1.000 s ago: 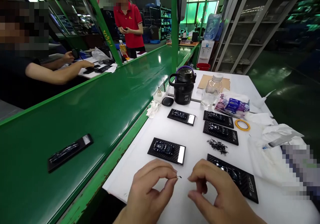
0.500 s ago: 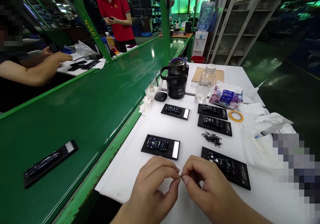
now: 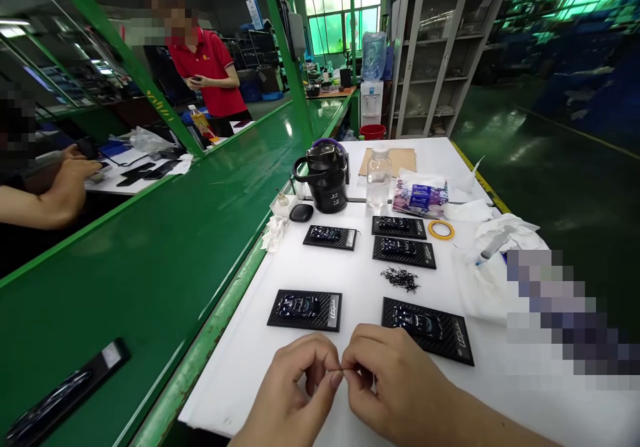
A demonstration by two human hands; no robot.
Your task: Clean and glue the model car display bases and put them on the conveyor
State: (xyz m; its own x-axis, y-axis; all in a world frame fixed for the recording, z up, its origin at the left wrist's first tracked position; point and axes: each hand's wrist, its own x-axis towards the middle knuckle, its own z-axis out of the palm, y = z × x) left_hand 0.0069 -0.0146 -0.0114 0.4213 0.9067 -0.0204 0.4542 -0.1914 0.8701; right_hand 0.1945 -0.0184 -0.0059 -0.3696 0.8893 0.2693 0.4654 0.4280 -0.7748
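Observation:
My left hand (image 3: 300, 384) and my right hand (image 3: 387, 384) meet fingertip to fingertip over the white table. Each is closed in a pinch around something tiny between them, too small to make out. Just beyond the left fingers lies a black plaque (image 3: 304, 310) with a dark model car on it and a lettered plate at one end. A similar plaque (image 3: 427, 330) sits beyond my right hand, its near edge partly covered. Behind that one is a loose pile of short black strips (image 3: 401, 279).
Farther back are more car plaques (image 3: 404, 250), a yellow tape roll (image 3: 441, 230), a black jug (image 3: 327, 177), a clear bottle (image 3: 379, 179) and a syringe (image 3: 495, 244). Along the left runs a green conveyor (image 3: 165, 260) carrying another plaque (image 3: 67, 394). Two people are across it.
The camera view has shifted, so the table's things appear farther left and lower. My hands stay pinched together. The plaque on the conveyor now appears nearer the lower left corner.

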